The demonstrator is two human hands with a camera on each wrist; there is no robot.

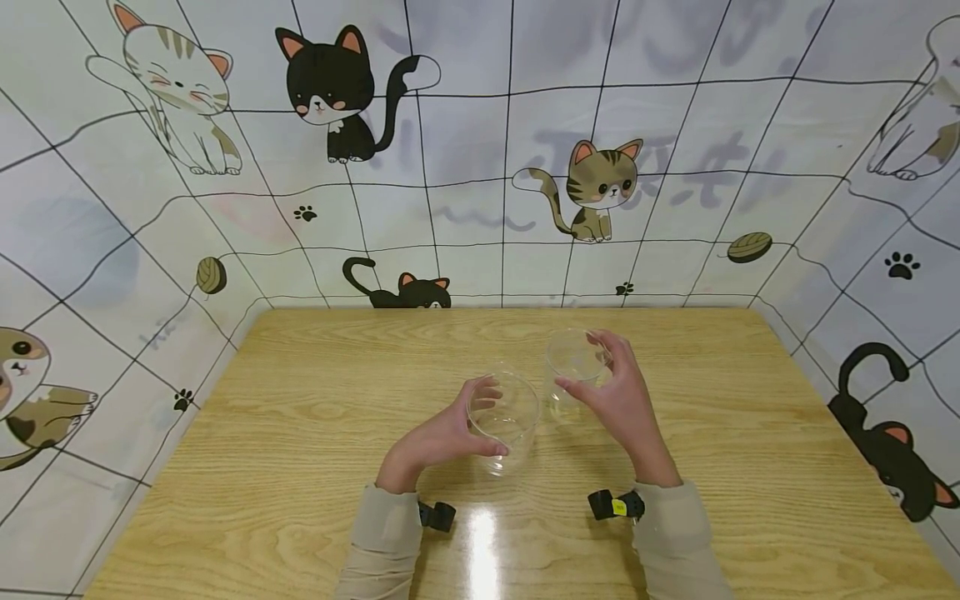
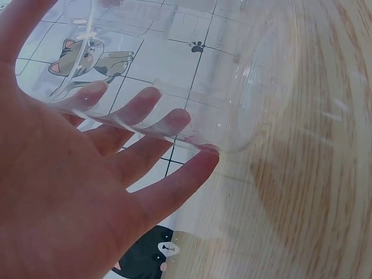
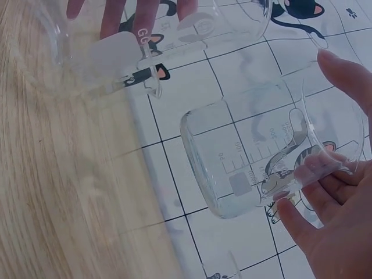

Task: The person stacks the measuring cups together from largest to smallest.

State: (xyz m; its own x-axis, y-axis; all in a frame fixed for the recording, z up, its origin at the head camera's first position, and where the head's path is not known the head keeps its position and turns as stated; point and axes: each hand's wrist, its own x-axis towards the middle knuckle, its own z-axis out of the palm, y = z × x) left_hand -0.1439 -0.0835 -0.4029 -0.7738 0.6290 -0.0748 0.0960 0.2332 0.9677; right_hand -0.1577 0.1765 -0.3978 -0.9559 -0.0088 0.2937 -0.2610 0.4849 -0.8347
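My left hand (image 1: pixel 442 433) grips a clear glass beaker (image 1: pixel 521 408), thumb on the near side and fingers round the far side. In the left wrist view this beaker (image 2: pixel 250 87) stands with its base by the tabletop, the fingertips against its wall. My right hand (image 1: pixel 618 400) holds a second, smaller-looking glass beaker (image 1: pixel 562 358) near its rim, farther back and to the right. White graduation marks show on this second beaker (image 3: pixel 232 151) in the right wrist view, where its base hangs clear of the wood.
Both beakers are over a wooden table (image 1: pixel 315 400). A white backdrop (image 1: pixel 472 150) with grid lines and cartoon cats rises along the table's back and sides. Each wrist wears a small black camera (image 1: pixel 438 517). A bright reflection lies on the wood between the forearms.
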